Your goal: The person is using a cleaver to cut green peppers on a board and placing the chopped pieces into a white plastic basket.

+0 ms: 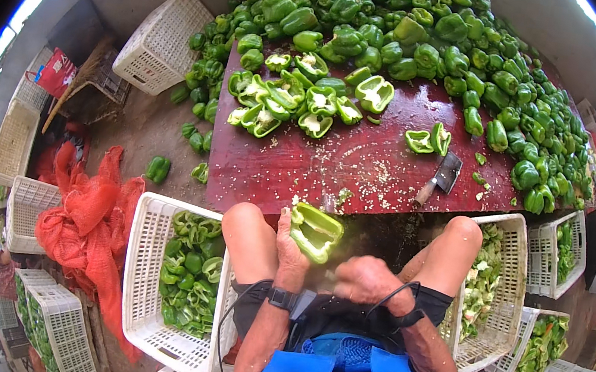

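Green halved pepper (315, 231), hollow side up, in left hand (290, 249) grip; right hand (367, 280) curled shut.

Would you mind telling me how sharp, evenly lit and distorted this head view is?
Head view: strong fisheye bending, with the red board edges curved and black corners; bright glare along the rim; the right hand is motion-blurred, while the left hand and its pepper half stay fairly sharp.

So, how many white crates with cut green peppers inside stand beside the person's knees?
2. One white crate stands beside the left knee, holding pepper halves. The other white crate stands beside the right knee, holding pepper scraps. More crates further right also hold peppers; some may be hidden.
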